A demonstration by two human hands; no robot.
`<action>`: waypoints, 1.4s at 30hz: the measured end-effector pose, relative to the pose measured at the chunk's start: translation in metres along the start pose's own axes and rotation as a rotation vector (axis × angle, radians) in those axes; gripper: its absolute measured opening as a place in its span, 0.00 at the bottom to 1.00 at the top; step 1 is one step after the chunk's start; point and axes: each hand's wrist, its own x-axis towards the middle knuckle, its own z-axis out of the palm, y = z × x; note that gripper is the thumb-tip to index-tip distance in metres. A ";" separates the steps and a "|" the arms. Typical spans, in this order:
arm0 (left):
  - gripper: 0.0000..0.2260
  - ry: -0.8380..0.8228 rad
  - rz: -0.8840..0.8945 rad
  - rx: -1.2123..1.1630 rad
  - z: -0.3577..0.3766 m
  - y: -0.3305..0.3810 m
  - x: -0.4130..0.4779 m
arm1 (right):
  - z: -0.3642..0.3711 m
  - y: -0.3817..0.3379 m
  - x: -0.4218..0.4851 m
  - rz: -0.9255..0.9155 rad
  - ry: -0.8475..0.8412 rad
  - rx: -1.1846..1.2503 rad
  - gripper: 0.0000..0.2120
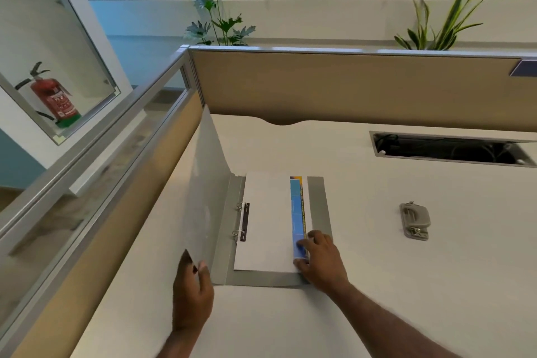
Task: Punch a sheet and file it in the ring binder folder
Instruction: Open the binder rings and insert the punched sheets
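Binder [232, 241] cover raised by left hand [191, 293] (hole punch [415, 221] well apart).

Office: cubicle partition [348, 87], white desk [406, 270], cable cutout [447, 148].

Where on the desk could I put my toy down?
Bare desk lies between the binder and the hole punch, and in front near the arms. More lies behind the binder, up to the cable slot. Crowded: the left, where the left hand lifts the cover and the right hand presses the pages.

Both forearms are bare, no sleeves, with bare left grip [191, 296] and right grip [321, 263].
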 end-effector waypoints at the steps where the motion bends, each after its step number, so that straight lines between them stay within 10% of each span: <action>1: 0.14 -0.067 0.025 0.012 0.002 0.000 0.002 | -0.002 0.001 0.000 0.002 -0.003 0.007 0.23; 10: 0.39 -0.433 0.348 0.074 0.007 0.018 0.028 | -0.025 0.010 -0.008 0.039 -0.104 0.187 0.26; 19: 0.33 -0.655 0.426 0.249 0.050 0.036 0.053 | -0.095 -0.002 -0.001 0.222 0.081 1.139 0.18; 28: 0.42 -0.800 0.342 0.608 0.093 0.030 0.061 | -0.056 0.013 -0.014 0.111 0.035 0.354 0.37; 42: 0.38 -0.873 0.332 0.801 0.115 0.014 0.051 | -0.020 0.025 -0.027 0.033 -0.116 -0.032 0.40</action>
